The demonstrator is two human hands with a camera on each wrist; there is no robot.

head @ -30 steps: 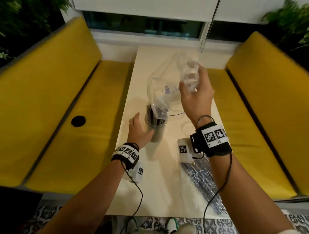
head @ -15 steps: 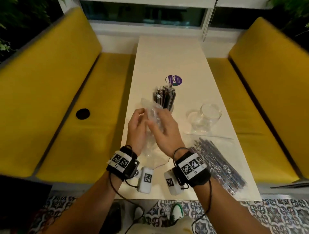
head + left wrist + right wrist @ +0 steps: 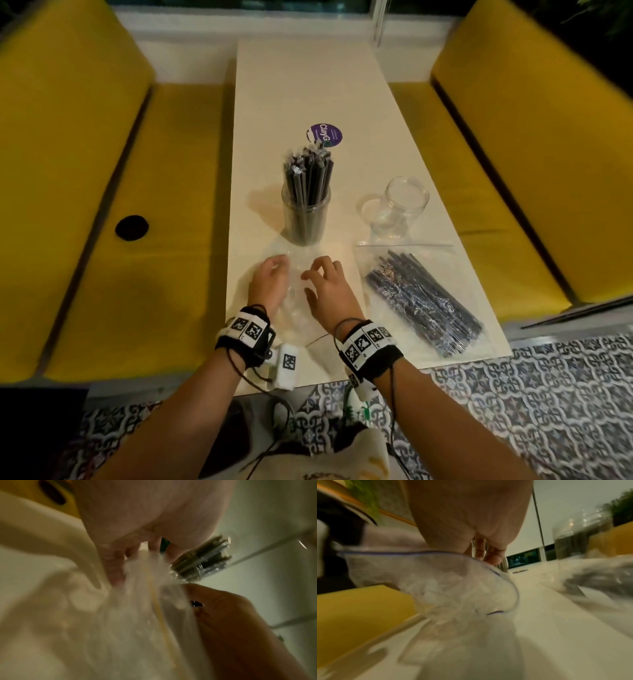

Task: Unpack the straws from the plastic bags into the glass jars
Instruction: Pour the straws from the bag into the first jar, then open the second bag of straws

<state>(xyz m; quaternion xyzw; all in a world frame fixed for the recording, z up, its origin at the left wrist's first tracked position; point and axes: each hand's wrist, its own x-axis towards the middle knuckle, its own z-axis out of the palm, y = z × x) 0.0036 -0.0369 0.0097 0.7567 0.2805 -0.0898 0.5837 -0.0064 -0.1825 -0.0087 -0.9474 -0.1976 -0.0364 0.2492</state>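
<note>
Two hands sit low on the cream tabletop (image 3: 308, 85), the left hand (image 3: 269, 282) and the right hand (image 3: 330, 287), both with curled fingers pinching an empty, crinkly clear plastic bag (image 3: 296, 294) between them. Just behind it stands a round glass jar full of black straws (image 3: 306, 205). To the right, an empty clear glass jar (image 3: 399, 209) stands behind a second clear bag of black straws (image 3: 423, 301), lying flat.
</note>
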